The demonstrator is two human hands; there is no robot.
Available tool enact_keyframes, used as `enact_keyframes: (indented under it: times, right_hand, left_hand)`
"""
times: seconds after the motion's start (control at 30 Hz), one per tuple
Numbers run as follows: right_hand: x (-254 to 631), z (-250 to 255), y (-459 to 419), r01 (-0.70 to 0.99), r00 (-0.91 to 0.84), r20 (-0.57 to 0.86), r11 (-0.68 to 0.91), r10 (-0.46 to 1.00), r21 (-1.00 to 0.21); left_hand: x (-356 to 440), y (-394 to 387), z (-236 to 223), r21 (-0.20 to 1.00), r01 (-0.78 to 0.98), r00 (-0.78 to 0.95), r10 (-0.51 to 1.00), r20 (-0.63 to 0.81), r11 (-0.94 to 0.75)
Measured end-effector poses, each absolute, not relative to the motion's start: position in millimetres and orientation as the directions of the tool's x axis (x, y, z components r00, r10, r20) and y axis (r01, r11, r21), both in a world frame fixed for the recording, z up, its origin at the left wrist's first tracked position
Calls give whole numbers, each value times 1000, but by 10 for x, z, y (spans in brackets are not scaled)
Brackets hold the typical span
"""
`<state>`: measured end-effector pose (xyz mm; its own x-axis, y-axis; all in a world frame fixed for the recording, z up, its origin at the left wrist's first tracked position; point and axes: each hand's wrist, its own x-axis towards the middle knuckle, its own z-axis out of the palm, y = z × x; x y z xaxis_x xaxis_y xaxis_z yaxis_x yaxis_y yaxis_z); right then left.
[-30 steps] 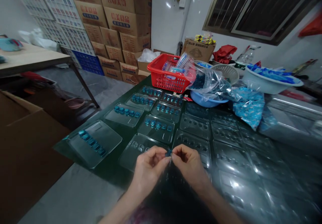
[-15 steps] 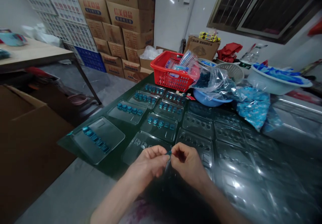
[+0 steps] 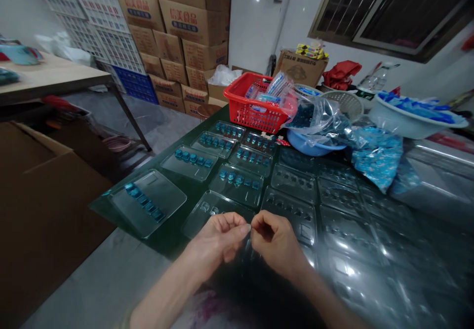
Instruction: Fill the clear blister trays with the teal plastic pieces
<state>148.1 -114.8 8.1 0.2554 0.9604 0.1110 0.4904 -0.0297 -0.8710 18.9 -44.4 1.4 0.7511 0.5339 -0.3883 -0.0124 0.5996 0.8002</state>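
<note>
My left hand point(image 3: 224, 237) and my right hand point(image 3: 276, 237) meet at the fingertips above the near edge of the green table, thumb and forefinger pinched on each. Whatever lies between the fingertips is hidden by them. Just behind my left hand is a clear plastic tray point(image 3: 196, 220) with moulded hollows and no blue pieces visible in it. A clear tray point(image 3: 172, 196) at the left holds a row of shiny teal blue pieces point(image 3: 144, 202). Farther back, another tray point(image 3: 237, 196) carries a similar row point(image 3: 239, 179).
More clear trays point(image 3: 344, 233) cover the right side of the table. At the back stand a red basket point(image 3: 255, 114) with plastic packs, a blue basin point(image 3: 314, 146) under a clear bag, and a pale basin point(image 3: 403, 122). An open cardboard box point(image 3: 48, 210) sits left.
A small teal piece showed between my fingertips in both earlier frames and is now out of sight. My hands stay pinched together; the whole view has shifted slightly.
</note>
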Motion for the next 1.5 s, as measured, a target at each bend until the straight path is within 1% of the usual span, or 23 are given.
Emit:
enact_keyframes:
  times: [0.13, 0.2, 0.27, 0.33, 0.4, 0.47, 0.5, 0.57, 0.63, 0.7, 0.8, 0.9, 1.0, 1.07, 1.17, 1.27, 1.33, 1.37, 1.43, 1.5]
  right_hand:
    - [1478, 89, -1144, 546, 229, 149, 0, 962, -838]
    - [1485, 70, -1128, 536, 237, 151, 0, 960, -844]
    - [1500, 35, -1105, 458, 241, 102, -20, 965, -889]
    - [1521, -6, -1084, 320, 218, -1, -72, 976, -945]
    - [1539, -37, -1076, 211, 196, -93, -134, 976, -968]
    - [1543, -43, -1088, 195, 224, -97, -142, 970, -970]
    - [1537, -36, -1100, 219, 250, -62, -119, 966, -969]
    - [1511, -9, -1130, 312, 274, 54, -36, 960, -949]
    - [1476, 20, -1150, 436, 228, 169, 54, 959, -898]
    - [1444, 33, -1144, 550, 135, 247, 135, 959, -824]
    - [1404, 23, -1088, 639, 14, 299, 221, 954, -736]
    - [1331, 9, -1011, 674, -27, 295, 236, 955, -700]
    - [1207, 7, -922, 667, -16, 277, 217, 961, -713]
    - [1127, 0, -837, 645, -18, 259, 209, 966, -735]
    - [1066, -42, -649, 634, 1, 240, 185, 971, -751]
    - [1060, -124, -426, 697, 34, 245, 153, 969, -701]
    - [1053, -183, -302, 761, 24, 247, 142, 969, -632]
    - [1044, -208, -257, 791, 13, 241, 138, 970, -596]
    - [1015, -243, -201, 844, -16, 216, 129, 976, -520]
    - [982, -257, -181, 893, -34, 194, 117, 980, -436]
  left_hand:
    - [180, -464, 26, 810, -32, 764, 537, -358, 586]
    - [188, -479, 36, 823, -71, 757, 568, -323, 563]
    - [194, -489, 44, 841, -99, 737, 607, -297, 532]
    - [195, -490, 40, 843, -105, 723, 623, -300, 528]
    - [190, -477, 21, 808, -114, 723, 606, -331, 578]
    - [184, -450, -12, 744, -152, 721, 588, -367, 651]
    - [180, -435, -31, 711, -175, 715, 584, -383, 681]
    - [171, -402, -67, 660, -211, 696, 585, -417, 721]
    - [156, -374, -97, 633, -228, 671, 591, -449, 740]
    - [131, -352, -120, 617, -241, 655, 595, -466, 749]
    - [68, -333, -141, 606, -267, 644, 606, -466, 749]
    - [-21, -332, -152, 639, -299, 618, 654, -436, 709]
    - [-124, -345, -153, 765, -306, 517, 774, -366, 567]
    - [-201, -349, -145, 851, -272, 416, 852, -317, 449]
    - [-334, -336, -123, 952, -154, 253, 942, -222, 266]
    - [-478, -318, -142, 996, 29, 137, 987, -82, 78]
    - [-560, -323, -199, 981, 184, 153, 988, 35, -63]
    - [-590, -334, -235, 953, 265, 197, 976, 96, -147]
    - [-627, -372, -305, 857, 399, 327, 924, 200, -326]
    - [-635, -420, -351, 750, 469, 442, 859, 258, -467]
